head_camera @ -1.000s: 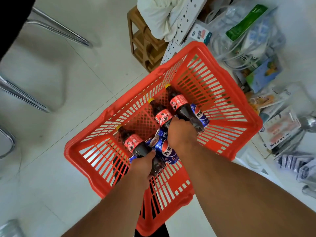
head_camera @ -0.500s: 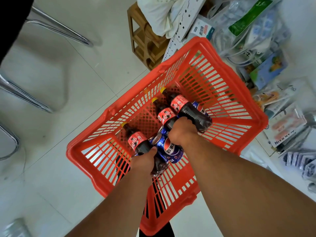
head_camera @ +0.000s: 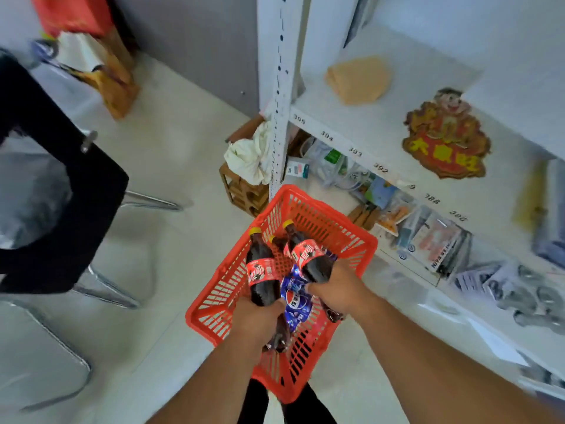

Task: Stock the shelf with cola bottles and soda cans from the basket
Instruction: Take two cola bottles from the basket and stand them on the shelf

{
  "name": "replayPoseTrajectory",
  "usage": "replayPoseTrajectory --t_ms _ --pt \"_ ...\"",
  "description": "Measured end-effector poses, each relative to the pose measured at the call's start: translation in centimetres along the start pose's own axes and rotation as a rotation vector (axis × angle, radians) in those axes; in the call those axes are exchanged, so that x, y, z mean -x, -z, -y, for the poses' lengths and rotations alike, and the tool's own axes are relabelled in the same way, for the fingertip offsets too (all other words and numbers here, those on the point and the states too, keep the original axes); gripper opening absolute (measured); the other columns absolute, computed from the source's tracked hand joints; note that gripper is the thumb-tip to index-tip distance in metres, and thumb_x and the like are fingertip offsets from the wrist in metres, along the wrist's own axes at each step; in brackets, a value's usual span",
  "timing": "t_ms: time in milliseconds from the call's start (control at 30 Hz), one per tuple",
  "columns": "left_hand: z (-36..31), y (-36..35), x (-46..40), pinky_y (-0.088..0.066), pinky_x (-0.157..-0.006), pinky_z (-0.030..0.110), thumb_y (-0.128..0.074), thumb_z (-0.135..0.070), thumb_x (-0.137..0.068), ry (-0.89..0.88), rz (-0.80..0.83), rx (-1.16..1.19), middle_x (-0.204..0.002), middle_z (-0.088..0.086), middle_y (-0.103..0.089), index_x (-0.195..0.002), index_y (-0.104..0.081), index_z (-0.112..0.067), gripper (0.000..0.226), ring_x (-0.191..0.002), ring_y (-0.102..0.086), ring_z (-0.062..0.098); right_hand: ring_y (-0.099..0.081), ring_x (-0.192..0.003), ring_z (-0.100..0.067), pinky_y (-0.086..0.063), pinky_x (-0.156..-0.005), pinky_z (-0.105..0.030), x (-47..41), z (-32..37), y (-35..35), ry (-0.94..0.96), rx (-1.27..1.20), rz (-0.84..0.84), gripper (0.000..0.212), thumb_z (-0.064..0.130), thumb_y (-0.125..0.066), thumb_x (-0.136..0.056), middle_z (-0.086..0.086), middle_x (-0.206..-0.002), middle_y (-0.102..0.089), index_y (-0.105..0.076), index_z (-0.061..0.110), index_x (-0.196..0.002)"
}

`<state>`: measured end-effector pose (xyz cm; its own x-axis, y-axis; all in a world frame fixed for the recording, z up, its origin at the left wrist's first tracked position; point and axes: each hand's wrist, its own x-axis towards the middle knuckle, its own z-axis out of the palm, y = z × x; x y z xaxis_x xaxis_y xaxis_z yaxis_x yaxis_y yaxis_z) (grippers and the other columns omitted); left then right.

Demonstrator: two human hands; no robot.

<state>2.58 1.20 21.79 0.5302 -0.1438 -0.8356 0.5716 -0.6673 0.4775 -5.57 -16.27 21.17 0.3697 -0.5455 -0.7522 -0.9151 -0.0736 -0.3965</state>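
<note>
Gripping a cola bottle in each hand, the person holds both above the red basket (head_camera: 214, 304) on the floor. The left hand (head_camera: 260, 319) wraps the lower body of the left cola bottle (head_camera: 261, 270); the right hand (head_camera: 336, 293) wraps the base of the right cola bottle (head_camera: 308, 257). Both bottles tilt, caps pointing away. A third cola bottle (head_camera: 276, 240) and blue soda cans (head_camera: 295, 301) lie in the basket underneath.

The likeliest trouble is a slip: each grip sits low on a smooth, rounded bottle, so the heavy top could swing and twist out, dropping onto the cans. The two bottles are close together and could knock as they rise.

The white shelf (head_camera: 382, 127) stands to the right, its numbered front edge running diagonally and its upright post (head_camera: 279, 117) just beyond the basket's far corner. That post and edge are what a bottle could strike. The shelf board carries a folded tan cloth (head_camera: 357, 82) and a red and gold decoration (head_camera: 446, 139), with bare room between and in front of them. A black chair (head_camera: 55, 185) is well apart on the left.
</note>
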Motion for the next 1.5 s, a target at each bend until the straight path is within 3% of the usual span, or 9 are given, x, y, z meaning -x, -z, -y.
replayPoseTrajectory --t_ms 200,400,500,633,800,1067,1233,1367,1500 --pt "-6.5 3.1 7.4 -0.063 -0.085 0.05 -0.085 -0.019 -0.085 -0.254 0.138 -0.111 -0.093 0.004 -0.079 -0.099 -0.072 -0.02 0.02 -0.083 -0.077 0.028 -0.065 -0.091 -0.021 -0.051 -0.075 -0.037 11.7 1.1 4.5 0.054 -0.354 -0.286 0.061 0.055 -0.079 -0.08 0.0 -0.104 -0.065 -0.051 0.019 -0.121" --pt "-10.1 5.1 13.4 -0.052 -0.065 0.029 -0.085 -0.018 -0.086 -0.513 0.416 -0.307 -0.105 -0.001 -0.073 -0.12 -0.062 -0.024 0.041 -0.092 -0.071 0.018 -0.071 -0.082 -0.024 -0.049 -0.064 -0.032 21.3 0.9 5.4 0.069 -0.715 -0.518 0.021 0.035 -0.073 -0.091 -0.01 -0.093 -0.073 -0.066 0.019 -0.102" --pt "-10.8 5.6 16.6 -0.059 -0.077 0.035 -0.087 -0.027 -0.084 -0.634 0.53 -0.416 -0.109 -0.001 -0.073 -0.125 -0.06 -0.024 0.05 -0.095 -0.071 0.019 -0.072 -0.09 -0.023 -0.051 -0.07 -0.033 25.0 0.2 5.0 0.11 -0.879 -0.633 0.032 0.034 -0.077 -0.09 -0.009 -0.101 -0.074 -0.067 0.017 -0.115" --pt "-10.4 4.9 20.9 -0.057 -0.092 0.04 -0.084 -0.025 -0.088 -0.768 0.656 -0.493 -0.111 -0.004 -0.074 -0.119 -0.065 -0.03 0.037 -0.099 -0.071 0.018 -0.071 -0.089 -0.019 -0.049 -0.063 -0.029 30.4 -1.6 4.1 0.144 -1.098 -0.747 0.035 0.028 -0.079 -0.091 -0.004 -0.108 -0.073 -0.061 0.02 -0.121" --pt "-8.6 2.3 26.1 -0.054 -0.092 0.037 -0.085 -0.029 -0.085 -0.914 0.75 -0.564 -0.11 -0.008 -0.075 -0.119 -0.07 -0.032 0.037 -0.1 -0.07 0.014 -0.074 -0.084 -0.027 -0.054 -0.068 -0.043 36.7 -6.1 2.6 0.133 -1.216 -0.873 0.04 0.021 -0.084 -0.086 -0.01 -0.106 -0.074 -0.06 0.02 -0.118" --pt "-0.1 -3.9 34.8 -0.052 -0.089 0.037 -0.089 -0.03 -0.081 -1.013 0.979 -0.708 -0.107 -0.013 -0.069 -0.104 -0.061 -0.037 0.038 -0.098 -0.067 0.013 -0.071 -0.07 -0.041 -0.049 -0.062 -0.044 47.2 -16.3 -2.2 0.019 -1.355 -1.122 0.025 0.024 -0.085 -0.083 -0.014 -0.089 -0.078 -0.075 0.016 -0.103" --pt "8.1 -7.7 41.9 -0.055 -0.076 0.035 -0.091 -0.035 -0.076 -1.102 1.087 -0.837 -0.106 -0.014 -0.07 -0.114 -0.062 -0.033 0.048 -0.094 -0.068 0.009 -0.076 -0.095 -0.03 -0.061 -0.088 -0.051 55.5 -23.3 -6.1 -0.051 -1.425 -1.291 0.025 0.023 -0.085 -0.086 -0.004 -0.099 -0.08 -0.074 0.019 -0.107" --pt "15.8 -9.9 48.2 -0.048 -0.067 0.024 -0.09 -0.031 -0.078 -1.161 1.204 -0.907 -0.105 -0.018 -0.065 -0.115 -0.058 -0.032 0.049 -0.093 -0.062 -0.001 -0.076 -0.089 -0.026 -0.059 -0.067 -0.038 62.1 -29.4 -10.1 -0.126 -1.459 -1.441 0.02 0.022 -0.084 -0.086 -0.003 -0.096 -0.08 -0.074 0.019 -0.103" --pt "23.9 -11.8 54.0 -0.053 -0.072 0.029 -0.09 -0.028 -0.079 -1.205 1.327 -0.969 -0.104 -0.016 -0.068 -0.104 -0.058 -0.037 0.041 -0.092 -0.065 0.002 -0.076 -0.082 -0.024 -0.053 -0.06 -0.032 68.3 -35.0 -14.5 -0.214 -1.463 -1.567 0.024 0.025 -0.086 -0.084 -0.001 -0.095 -0.08 -0.074 0.022 -0.105"
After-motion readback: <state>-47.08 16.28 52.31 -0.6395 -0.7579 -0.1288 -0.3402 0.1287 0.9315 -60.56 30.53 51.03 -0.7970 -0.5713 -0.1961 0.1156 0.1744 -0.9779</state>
